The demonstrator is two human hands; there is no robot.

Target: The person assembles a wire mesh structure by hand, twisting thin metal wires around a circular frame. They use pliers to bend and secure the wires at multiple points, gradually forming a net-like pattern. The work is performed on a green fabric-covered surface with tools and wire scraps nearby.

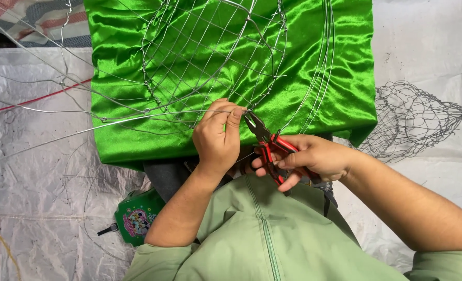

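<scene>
A round wire mesh frame (pixel 210 57) lies on a shiny green cloth (pixel 340 78) over my lap. My left hand (pixel 218 135) pinches a wire of the frame at its near rim, fingers closed on it. My right hand (pixel 314 158) grips red-handled pliers (pixel 264 140), whose dark jaws point up-left and meet the wire right beside my left fingertips. Long loose wire ends (pixel 48 112) trail off to the left from the frame.
A finished wire mesh cage (pixel 413 122) lies on the white plastic sheet (pixel 38 171) at the right. A small green container with a cartoon picture (pixel 136 216) sits by my left elbow. A red cord (pixel 28 101) crosses the sheet at the left.
</scene>
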